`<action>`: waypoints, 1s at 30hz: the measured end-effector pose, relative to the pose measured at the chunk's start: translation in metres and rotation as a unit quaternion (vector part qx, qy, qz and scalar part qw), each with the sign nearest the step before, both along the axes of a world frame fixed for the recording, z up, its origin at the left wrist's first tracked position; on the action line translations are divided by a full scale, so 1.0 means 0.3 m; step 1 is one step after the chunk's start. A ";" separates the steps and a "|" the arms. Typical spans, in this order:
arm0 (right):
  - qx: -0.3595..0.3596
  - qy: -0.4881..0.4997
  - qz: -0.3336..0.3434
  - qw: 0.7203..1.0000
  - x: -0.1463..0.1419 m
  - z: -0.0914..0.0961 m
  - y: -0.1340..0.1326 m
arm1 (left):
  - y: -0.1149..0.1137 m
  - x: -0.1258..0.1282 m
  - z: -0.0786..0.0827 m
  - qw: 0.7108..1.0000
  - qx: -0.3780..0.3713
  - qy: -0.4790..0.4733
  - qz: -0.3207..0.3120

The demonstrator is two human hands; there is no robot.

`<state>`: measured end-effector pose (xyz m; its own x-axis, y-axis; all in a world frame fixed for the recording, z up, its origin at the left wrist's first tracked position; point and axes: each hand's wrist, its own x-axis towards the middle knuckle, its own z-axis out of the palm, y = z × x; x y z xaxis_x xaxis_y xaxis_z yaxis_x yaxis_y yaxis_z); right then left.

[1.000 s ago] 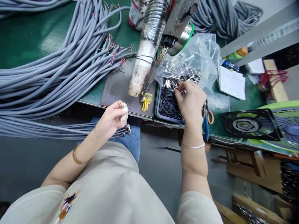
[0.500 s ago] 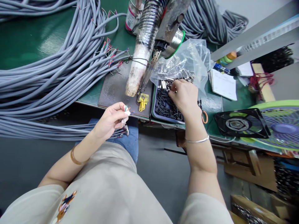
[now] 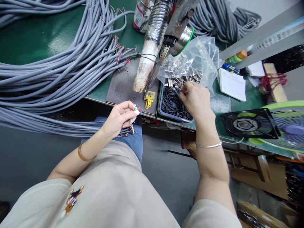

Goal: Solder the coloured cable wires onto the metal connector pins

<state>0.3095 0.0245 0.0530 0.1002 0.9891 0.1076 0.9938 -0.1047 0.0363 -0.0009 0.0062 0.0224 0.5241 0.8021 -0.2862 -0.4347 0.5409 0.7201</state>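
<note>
My left hand (image 3: 121, 118) is closed in a pinch above my lap, holding the end of a grey cable whose thin coloured wires (image 3: 136, 108) stick out past the fingertips. White wrapping covers some of those fingertips. My right hand (image 3: 197, 99) reaches over a shallow tray (image 3: 175, 117) on the bench, thumb and fingers drawn together. Whatever sits in that pinch is blurred and too small to name. Under and beside it lie short black tubes (image 3: 172, 103) and, at the tray's far side, small metal connectors (image 3: 177, 83) partly under a clear plastic bag (image 3: 201, 53).
Grey cables (image 3: 71, 69) cover the bench's left side. A white-tipped duct (image 3: 143, 74) and a soldering iron (image 3: 158, 68) hang over a brown board (image 3: 121, 85) bearing a yellow clip-like piece (image 3: 149, 100). A solder spool (image 3: 182, 41), notepad (image 3: 232, 84) and black fan (image 3: 249, 124) stand farther right.
My right hand has drawn back slightly toward me and to the right, uncovering more metal connectors. My left hand keeps its hold on the cable. The whole view has shifted a little.
</note>
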 end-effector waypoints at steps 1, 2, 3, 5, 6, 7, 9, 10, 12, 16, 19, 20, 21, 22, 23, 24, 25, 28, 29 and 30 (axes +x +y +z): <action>0.030 0.001 -0.019 0.999 -0.013 0.016 -0.015 | -0.006 0.001 0.000 1.000 0.007 0.004 0.003; 0.068 0.012 -0.030 0.997 -0.027 0.034 -0.036 | -0.012 0.001 0.000 1.000 0.012 0.007 0.003; 0.114 0.035 -0.027 0.993 -0.043 0.054 -0.063 | -0.017 0.000 0.000 1.000 0.016 0.008 0.003; 0.229 0.089 -0.007 0.969 -0.083 0.091 -0.128 | -0.023 -0.002 -0.001 1.000 0.023 0.006 0.001; 0.287 0.118 0.000 0.951 -0.109 0.106 -0.162 | -0.025 -0.004 0.000 1.000 0.025 0.005 0.000; 0.332 0.161 0.009 0.929 -0.137 0.118 -0.195 | -0.026 -0.005 0.001 1.000 0.027 0.005 -0.001; 0.391 0.251 0.023 0.885 -0.203 0.133 -0.252 | -0.025 -0.007 0.004 1.000 0.029 0.008 -0.003; 0.404 0.308 0.028 0.861 -0.237 0.135 -0.275 | -0.025 -0.007 0.006 0.999 0.030 0.011 -0.006; 0.421 0.417 0.017 0.806 -0.297 0.130 -0.310 | -0.022 -0.005 0.007 0.999 0.033 0.020 -0.008; 0.356 0.580 -0.005 0.732 -0.365 0.079 -0.337 | -0.013 0.004 0.001 0.999 0.041 0.035 -0.009; 0.320 0.634 -0.014 0.704 -0.388 0.021 -0.322 | -0.005 0.011 -0.003 0.998 0.048 0.039 -0.006; 0.320 0.633 -0.015 0.705 -0.398 0.002 -0.311 | -0.002 0.013 -0.004 0.998 0.050 0.041 -0.005; 0.330 0.621 -0.016 0.711 -0.409 -0.016 -0.298 | 0.001 0.015 -0.004 0.998 0.051 0.044 -0.002; 0.350 0.600 -0.016 0.719 -0.420 -0.033 -0.285 | 0.004 0.018 -0.004 0.997 0.051 0.049 -0.001; 0.377 0.574 -0.019 0.727 -0.432 -0.048 -0.272 | 0.007 0.021 -0.004 0.997 0.049 0.056 0.002; 0.402 0.546 -0.026 0.735 -0.443 -0.062 -0.260 | 0.010 0.024 -0.003 0.997 0.047 0.062 0.006; 0.422 0.518 -0.036 0.743 -0.451 -0.073 -0.251 | 0.013 0.027 -0.003 0.997 0.044 0.068 0.009; 0.448 0.471 -0.056 0.758 -0.463 -0.102 -0.239 | 0.021 0.034 -0.004 0.996 0.044 0.073 0.012; 0.446 0.468 -0.052 0.761 -0.463 -0.110 -0.240 | 0.023 0.036 -0.005 0.996 0.048 0.072 0.012; 0.438 0.470 -0.042 0.765 -0.464 -0.118 -0.242 | 0.024 0.038 -0.007 0.996 0.053 0.072 0.013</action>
<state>0.1704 -0.0481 0.0178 0.6001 0.5645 0.5667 0.5255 0.2559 -0.8114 0.0104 0.0134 0.0204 0.4622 0.8446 -0.2702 -0.3349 0.4484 0.8287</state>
